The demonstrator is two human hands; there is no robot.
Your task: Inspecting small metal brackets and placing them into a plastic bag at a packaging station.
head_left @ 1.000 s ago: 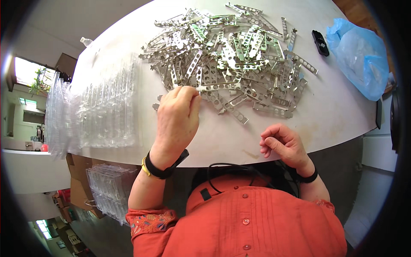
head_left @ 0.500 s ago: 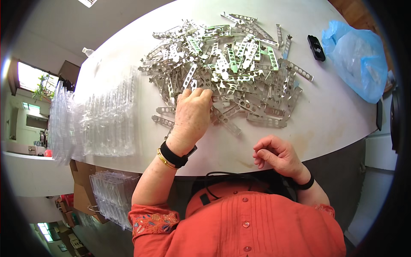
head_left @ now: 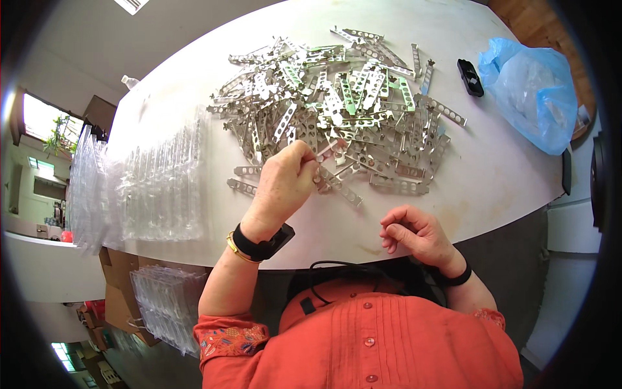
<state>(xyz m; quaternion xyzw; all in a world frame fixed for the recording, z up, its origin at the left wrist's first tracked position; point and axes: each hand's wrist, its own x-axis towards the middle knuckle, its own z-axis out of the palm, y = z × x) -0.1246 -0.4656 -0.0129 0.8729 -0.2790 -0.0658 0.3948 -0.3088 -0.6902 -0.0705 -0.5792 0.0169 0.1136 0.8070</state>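
A wide heap of perforated metal slot brackets [head_left: 363, 123] covers the middle of the white table. At the heap's near left edge, my left hand [head_left: 285, 181] pinches a slot bracket [head_left: 329, 150] between thumb and fingers. The bracket points up and to the right, and its lower end is hidden by the hand. My right hand [head_left: 418, 235] rests by the table's near edge, apart from the heap. Its fingers are loosely bent with gaps between them, and nothing shows in them.
Clear plastic trays [head_left: 162, 185] with long slots stand on the table at left, and more trays [head_left: 168, 301] sit lower down beside a cardboard box [head_left: 120, 285]. Toward the far right are a small black case [head_left: 470, 78] and a blue plastic bag [head_left: 534, 97].
My left hand has turned and drawn slightly back from the heap, and a bracket now shows in its pinch. The right hand keeps its place and pose.
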